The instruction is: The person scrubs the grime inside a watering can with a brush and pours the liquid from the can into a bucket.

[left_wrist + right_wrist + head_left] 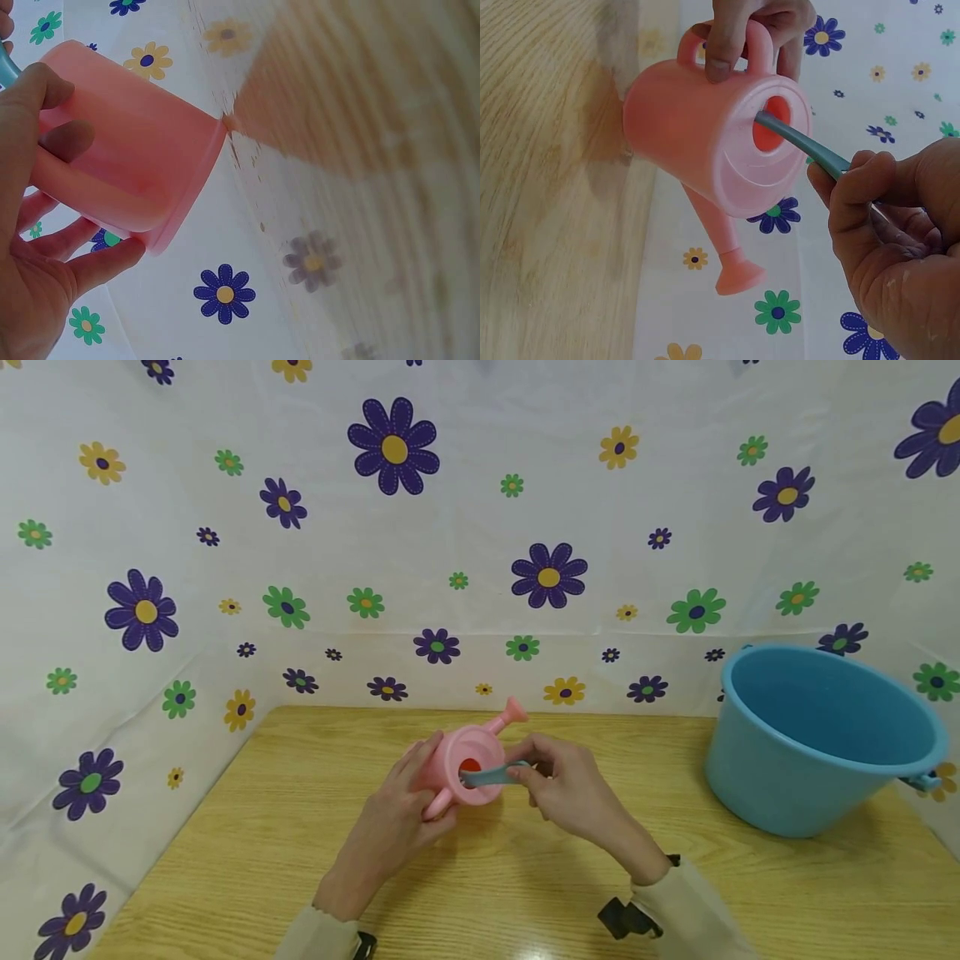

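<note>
pink watering can (686,127) was tilted on the wooden table (247,827), near the back edge, well in from the left edge. left hand (393,814) gripped it about the handle. right hand (562,785) pinched a blue utensil (491,775), far end at the can's opening; could not tell how deep it went. blue bucket (787,777) stood toward the right edge, well apart.

risks, as judged:
- base seemed to bear on one side of its rim only; a slack left grip could have let the can rock or topple.
- sideways prying at the opening could have twisted the can.
- a slipped pinch could have dropped the utensil inside or onto the table.
</note>
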The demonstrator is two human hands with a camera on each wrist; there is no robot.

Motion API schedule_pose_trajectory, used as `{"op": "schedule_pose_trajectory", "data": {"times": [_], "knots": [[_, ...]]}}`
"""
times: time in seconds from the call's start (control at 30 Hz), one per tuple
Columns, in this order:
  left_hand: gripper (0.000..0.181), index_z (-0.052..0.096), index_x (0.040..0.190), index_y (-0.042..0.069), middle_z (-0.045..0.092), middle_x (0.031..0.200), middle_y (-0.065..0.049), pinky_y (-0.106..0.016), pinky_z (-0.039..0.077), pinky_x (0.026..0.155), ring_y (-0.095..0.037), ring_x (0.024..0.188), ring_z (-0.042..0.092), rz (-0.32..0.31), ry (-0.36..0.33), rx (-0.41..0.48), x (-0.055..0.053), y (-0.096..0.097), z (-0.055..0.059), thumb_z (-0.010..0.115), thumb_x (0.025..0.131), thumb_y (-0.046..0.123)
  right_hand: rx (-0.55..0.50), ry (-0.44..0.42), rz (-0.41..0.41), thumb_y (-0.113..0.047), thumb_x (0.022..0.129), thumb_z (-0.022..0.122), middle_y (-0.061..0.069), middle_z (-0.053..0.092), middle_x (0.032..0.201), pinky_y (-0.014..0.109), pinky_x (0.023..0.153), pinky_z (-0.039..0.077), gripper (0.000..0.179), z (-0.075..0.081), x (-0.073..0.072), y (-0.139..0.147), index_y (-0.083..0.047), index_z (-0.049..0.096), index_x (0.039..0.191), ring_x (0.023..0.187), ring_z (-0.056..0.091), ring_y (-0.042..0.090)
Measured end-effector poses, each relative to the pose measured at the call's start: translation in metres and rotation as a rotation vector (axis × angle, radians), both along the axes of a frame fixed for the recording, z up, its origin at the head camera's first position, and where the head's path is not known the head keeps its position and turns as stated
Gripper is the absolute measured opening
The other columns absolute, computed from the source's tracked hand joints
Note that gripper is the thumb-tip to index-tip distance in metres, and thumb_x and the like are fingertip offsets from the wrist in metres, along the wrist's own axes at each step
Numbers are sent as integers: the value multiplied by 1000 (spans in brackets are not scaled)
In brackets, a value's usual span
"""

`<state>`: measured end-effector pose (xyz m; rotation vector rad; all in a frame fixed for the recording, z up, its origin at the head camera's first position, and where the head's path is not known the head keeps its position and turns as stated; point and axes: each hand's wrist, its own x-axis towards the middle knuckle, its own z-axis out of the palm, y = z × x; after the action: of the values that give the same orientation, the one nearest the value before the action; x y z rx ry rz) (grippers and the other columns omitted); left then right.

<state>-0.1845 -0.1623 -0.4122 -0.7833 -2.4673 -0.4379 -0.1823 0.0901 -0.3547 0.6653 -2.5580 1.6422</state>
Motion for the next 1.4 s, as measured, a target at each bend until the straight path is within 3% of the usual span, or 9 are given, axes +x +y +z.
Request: {"op": "schedule_pose_trajectory", "data": {"times": [0.53, 1.13, 1.4], "knots": [[27, 67, 62, 11, 47, 157, -19, -46, 49, 107, -42, 141, 51, -17, 11, 3, -1, 0, -2, 86, 79, 19, 13, 63, 24, -2, 96, 67, 7, 69, 84, 19, 45, 41, 6, 3, 0, 2, -4, 70, 101, 55, 52, 8], [25, 69, 64, 11, 48, 156, -19, -46, 51, 105, -43, 140, 51, -20, 18, 6, -1, -2, -2, 87, 80, 20, 39, 130, 75, -3, 97, 66, 8, 69, 85, 17, 50, 39, 7, -7, -1, -14, -7, 70, 101, 59, 49, 5], [28, 67, 61, 12, 49, 155, -19, -46, 51, 105, -42, 140, 52, -25, 31, -4, -2, -1, -3, 87, 79, 20, 67, 203, 65, -3, 95, 68, 9, 72, 84, 17, 52, 39, 5, -13, -5, -21, -6, 70, 98, 62, 49, 6]]}}
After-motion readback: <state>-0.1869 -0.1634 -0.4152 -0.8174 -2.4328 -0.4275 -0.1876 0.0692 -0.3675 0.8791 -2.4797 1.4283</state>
